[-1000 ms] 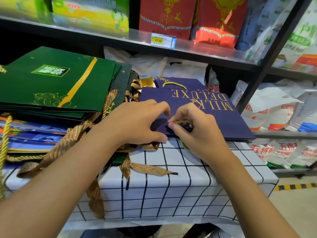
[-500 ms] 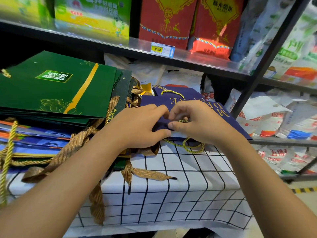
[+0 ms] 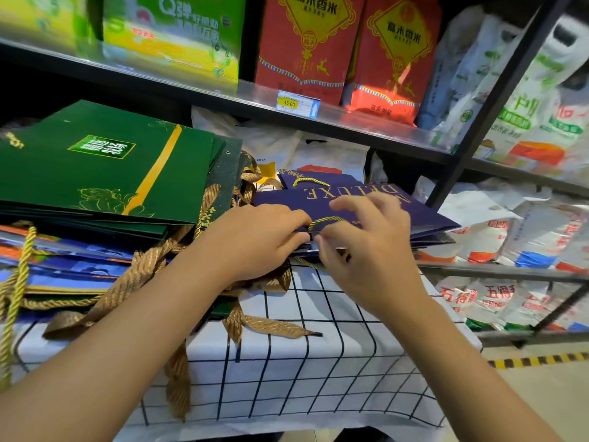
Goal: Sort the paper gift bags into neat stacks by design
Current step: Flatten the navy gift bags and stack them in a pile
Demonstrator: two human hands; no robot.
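Note:
A navy "MILK DELUXE" gift bag (image 3: 424, 218) lies flat on top of a few like it, on the checked tablecloth (image 3: 318, 362). My left hand (image 3: 255, 240) grips the near edge of that stack, thumb below. My right hand (image 3: 366, 247) is curled beside it and pinches the bag's gold cord handle (image 3: 325, 220), which loops up between the two hands. To the left is a tall pile with green gift bags (image 3: 95, 173) on top and blue and orange bags (image 3: 79, 266) underneath.
Bronze ribbon handles (image 3: 143, 272) spill off the left pile over the table's front edge. White plastic bags (image 3: 318, 151) lie behind the navy stack. A metal shelf (image 3: 350, 122) with red rice packs (image 3: 306, 43) hangs overhead. Rice sacks (image 3: 526, 237) fill the rack at right.
The cord loop that hung below the navy bag's edge now arcs on top of it. My right fingers have lifted and spread. My left hand stays on the bag edge.

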